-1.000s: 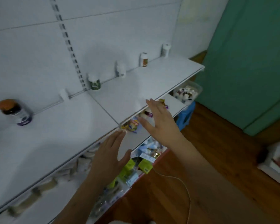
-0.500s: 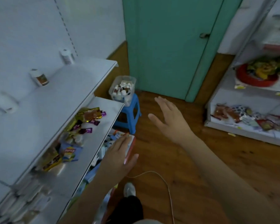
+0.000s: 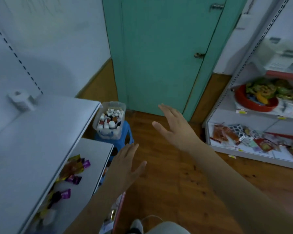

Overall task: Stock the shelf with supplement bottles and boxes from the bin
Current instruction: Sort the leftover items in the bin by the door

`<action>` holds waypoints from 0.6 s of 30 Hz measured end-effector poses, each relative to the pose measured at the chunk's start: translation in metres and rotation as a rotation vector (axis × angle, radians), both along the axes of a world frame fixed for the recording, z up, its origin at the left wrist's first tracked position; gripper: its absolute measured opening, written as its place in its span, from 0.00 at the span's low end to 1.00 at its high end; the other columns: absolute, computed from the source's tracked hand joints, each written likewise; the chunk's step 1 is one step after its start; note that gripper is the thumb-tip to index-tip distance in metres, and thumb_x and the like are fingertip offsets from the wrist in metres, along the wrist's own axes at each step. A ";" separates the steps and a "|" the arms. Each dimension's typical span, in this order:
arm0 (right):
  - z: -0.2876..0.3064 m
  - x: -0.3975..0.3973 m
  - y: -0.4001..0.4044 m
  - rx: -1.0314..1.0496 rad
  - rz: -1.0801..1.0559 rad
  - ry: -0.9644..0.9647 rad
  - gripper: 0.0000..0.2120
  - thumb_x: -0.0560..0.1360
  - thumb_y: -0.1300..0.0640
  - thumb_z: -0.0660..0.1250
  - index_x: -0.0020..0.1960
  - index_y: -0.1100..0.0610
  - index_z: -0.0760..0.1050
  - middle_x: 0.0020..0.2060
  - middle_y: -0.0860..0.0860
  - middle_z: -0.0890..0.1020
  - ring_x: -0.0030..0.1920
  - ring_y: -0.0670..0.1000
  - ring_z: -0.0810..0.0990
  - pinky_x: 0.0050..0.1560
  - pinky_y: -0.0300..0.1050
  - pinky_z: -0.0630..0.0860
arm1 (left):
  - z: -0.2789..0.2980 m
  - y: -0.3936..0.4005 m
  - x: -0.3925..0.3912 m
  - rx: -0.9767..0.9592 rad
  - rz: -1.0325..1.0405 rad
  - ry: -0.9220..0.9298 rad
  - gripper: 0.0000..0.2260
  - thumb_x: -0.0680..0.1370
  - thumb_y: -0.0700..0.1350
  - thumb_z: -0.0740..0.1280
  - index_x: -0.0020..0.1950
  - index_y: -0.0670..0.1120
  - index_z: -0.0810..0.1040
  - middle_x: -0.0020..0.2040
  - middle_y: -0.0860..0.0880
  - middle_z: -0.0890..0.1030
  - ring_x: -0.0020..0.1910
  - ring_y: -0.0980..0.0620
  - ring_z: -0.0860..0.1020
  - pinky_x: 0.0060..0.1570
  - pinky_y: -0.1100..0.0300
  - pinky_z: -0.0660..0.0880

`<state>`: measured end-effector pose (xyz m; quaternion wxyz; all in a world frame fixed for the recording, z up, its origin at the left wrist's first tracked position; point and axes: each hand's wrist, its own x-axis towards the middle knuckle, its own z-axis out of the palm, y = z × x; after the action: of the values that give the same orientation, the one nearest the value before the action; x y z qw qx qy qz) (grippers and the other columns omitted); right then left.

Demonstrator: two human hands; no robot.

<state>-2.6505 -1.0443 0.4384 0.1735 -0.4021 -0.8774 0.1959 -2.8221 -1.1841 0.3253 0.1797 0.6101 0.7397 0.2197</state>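
Note:
A clear plastic bin [image 3: 98, 118] full of supplement bottles and boxes stands on a blue stool [image 3: 125, 137] past the end of the white shelf [image 3: 37, 137]. One white bottle [image 3: 21, 100] stands at the back of the top shelf board. My left hand [image 3: 127, 164] hovers with fingers spread, below and right of the bin, holding nothing. My right hand [image 3: 174, 125] is stretched out over the floor to the right of the bin, fingers straight and empty.
Snack packets [image 3: 74, 168] lie on the lower shelf board. A green door [image 3: 159, 56] closes the far wall. On the right stands another white shelf unit [image 3: 243, 149] with a red tray [image 3: 255, 102] and scattered packets. Wooden floor [image 3: 167, 183] lies between the two units.
The view has swung right from the shelf toward the bin and door. Both hands left the shelf edge and now reach out over the floor near the bin.

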 end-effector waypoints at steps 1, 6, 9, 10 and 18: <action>0.003 -0.007 0.015 0.002 -0.007 -0.001 0.35 0.80 0.35 0.54 0.80 0.52 0.54 0.78 0.49 0.60 0.78 0.50 0.56 0.77 0.51 0.56 | 0.002 0.017 -0.009 0.003 0.000 0.000 0.44 0.71 0.77 0.41 0.79 0.52 0.57 0.79 0.51 0.60 0.78 0.53 0.57 0.75 0.49 0.61; -0.001 -0.040 0.089 -0.015 -0.018 -0.010 0.35 0.80 0.34 0.53 0.80 0.52 0.54 0.78 0.49 0.61 0.78 0.51 0.57 0.77 0.54 0.58 | -0.001 0.089 -0.044 0.000 0.022 -0.035 0.44 0.71 0.77 0.43 0.79 0.52 0.58 0.78 0.50 0.62 0.77 0.51 0.59 0.73 0.47 0.64; -0.010 -0.064 0.138 -0.041 0.004 0.004 0.34 0.80 0.35 0.54 0.80 0.52 0.54 0.78 0.49 0.61 0.77 0.50 0.57 0.77 0.53 0.58 | -0.003 0.126 -0.060 -0.005 0.038 -0.035 0.43 0.72 0.77 0.44 0.79 0.51 0.59 0.77 0.51 0.63 0.76 0.52 0.60 0.74 0.50 0.63; -0.014 -0.074 0.154 -0.052 0.015 0.012 0.34 0.80 0.35 0.55 0.80 0.52 0.55 0.77 0.49 0.61 0.77 0.50 0.57 0.77 0.51 0.57 | -0.004 0.139 -0.065 -0.009 0.050 -0.039 0.42 0.72 0.75 0.46 0.78 0.51 0.60 0.76 0.51 0.64 0.76 0.52 0.61 0.73 0.52 0.63; -0.058 -0.150 0.323 -0.147 0.174 0.040 0.33 0.80 0.37 0.57 0.79 0.52 0.57 0.77 0.49 0.63 0.76 0.51 0.59 0.73 0.44 0.55 | -0.037 0.258 -0.120 -0.056 0.263 -0.089 0.38 0.74 0.71 0.52 0.77 0.50 0.62 0.73 0.52 0.66 0.70 0.58 0.64 0.67 0.59 0.67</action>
<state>-2.8008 -0.7214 0.3800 0.1433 -0.3319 -0.8886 0.2822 -2.9417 -0.9263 0.2888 0.1990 0.4922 0.8105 0.2474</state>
